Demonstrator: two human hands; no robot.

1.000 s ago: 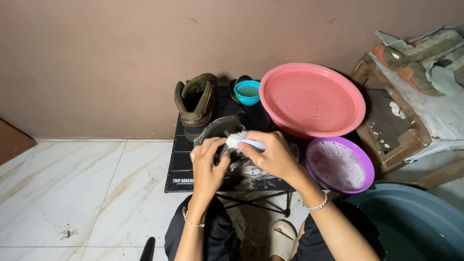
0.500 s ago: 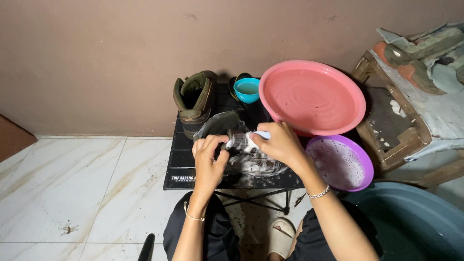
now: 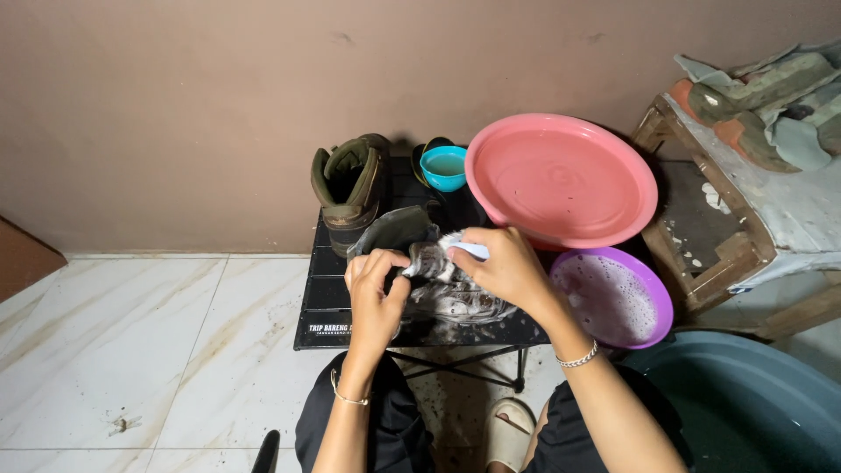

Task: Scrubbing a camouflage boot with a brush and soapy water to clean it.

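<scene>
Shoe [image 3: 429,276], soapy, lying at table's [image 3: 326,302] front edge, long axis running left-right, clasped at left end by left hand [image 3: 377,293]; right hand [image 3: 504,267] closed on seemingly a brush [image 3: 469,251], above right end.

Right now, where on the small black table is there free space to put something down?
Only the front-left strip of the table, beside the left hand. Elsewhere it is crowded: boot, cup, pink basin, soapy shoe.

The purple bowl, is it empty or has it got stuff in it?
Not empty. The purple bowl holds foamy, soapy water; white suds cover its inside.
</scene>
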